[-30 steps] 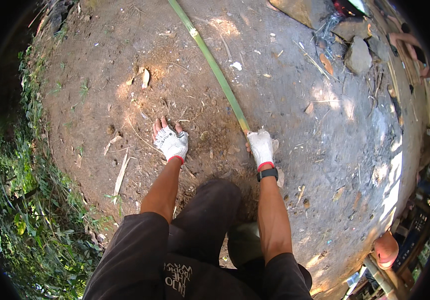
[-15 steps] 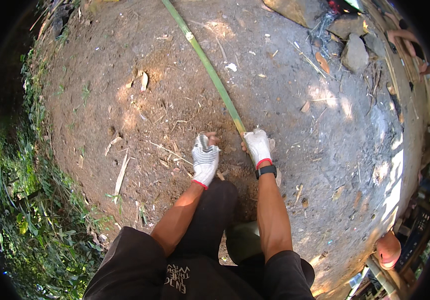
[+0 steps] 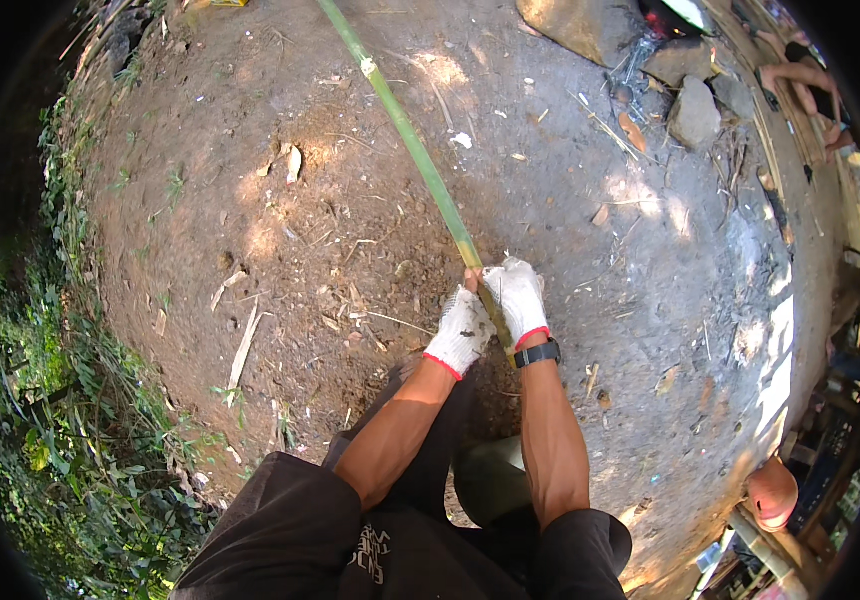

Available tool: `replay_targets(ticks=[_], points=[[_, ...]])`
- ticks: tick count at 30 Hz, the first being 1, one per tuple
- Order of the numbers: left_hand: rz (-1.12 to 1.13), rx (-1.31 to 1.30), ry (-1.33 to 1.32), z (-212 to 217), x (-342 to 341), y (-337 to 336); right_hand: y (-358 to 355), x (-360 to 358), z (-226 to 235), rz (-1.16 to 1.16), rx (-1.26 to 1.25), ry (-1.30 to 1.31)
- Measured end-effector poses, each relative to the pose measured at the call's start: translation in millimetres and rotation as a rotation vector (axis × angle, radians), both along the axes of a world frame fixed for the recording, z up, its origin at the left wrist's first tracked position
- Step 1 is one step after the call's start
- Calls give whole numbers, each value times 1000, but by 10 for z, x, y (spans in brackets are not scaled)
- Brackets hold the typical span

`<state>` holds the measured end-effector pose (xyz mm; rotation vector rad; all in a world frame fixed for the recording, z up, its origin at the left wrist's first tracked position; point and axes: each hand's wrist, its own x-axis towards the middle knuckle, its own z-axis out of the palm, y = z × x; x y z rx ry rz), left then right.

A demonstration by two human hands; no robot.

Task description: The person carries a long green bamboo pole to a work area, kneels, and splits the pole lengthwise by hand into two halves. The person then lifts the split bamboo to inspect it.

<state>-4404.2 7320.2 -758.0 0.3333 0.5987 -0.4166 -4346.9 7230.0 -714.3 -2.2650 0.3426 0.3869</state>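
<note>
Since the earlier frames our left hand (image 3: 461, 331) has come off the dirt and swung in beside the right hand (image 3: 516, 300), so both white gloves now sit together at the near end of the bamboo pole (image 3: 405, 130). We see the bare dirt ground (image 3: 280, 230) filling most of the view, with a green weedy bank (image 3: 40, 420) along its left edge and rocks (image 3: 695, 110) and scattered debris toward its far right corner. From our hands the pole runs away and to the left, its long axis slanting up toward the far edge of the ground, green along its length and yellowing near our grip. Our right hand is closed around the pole, a black watch (image 3: 536, 353) on that wrist; our left hand is curled against it just on the left, touching it, though we cannot tell how fully it grips. Both hands are about equally near. Dry leaves (image 3: 293, 163) and thin sticks (image 3: 244, 345) lie well apart on the left; nothing lies across the pole. Another person's arm (image 3: 795, 75) shows at the far right.
</note>
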Motion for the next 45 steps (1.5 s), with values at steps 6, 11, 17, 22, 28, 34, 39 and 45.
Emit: replay_targets(ticks=[6, 11, 17, 22, 28, 34, 39, 45], points=[[0, -148, -56, 292, -17, 105, 23, -9, 372, 92, -25, -50], [-48, -88, -35, 454, -55, 175, 57, 5, 438, 89, 30, 35], [88, 108, 25, 732, -256, 306, 281, -28, 1148, -31, 542, 415], [192, 346, 87, 1493, -578, 912, 378, 85, 1274, 119, 644, 223], [115, 630, 88, 2408, -1589, 2268, 1009, 220, 1672, 199, 858, 83], [-115, 1020, 155, 2619, -3331, 3001, 1446, 166, 2093, 105, 992, 0], [-299, 1183, 91, 2717, -3951, 3121, 1338, 87, 2261, -38, 1062, -76], [-384, 1277, -113, 2337, -4011, 2906, 1487, -26, 2537, 5, 1006, -174]])
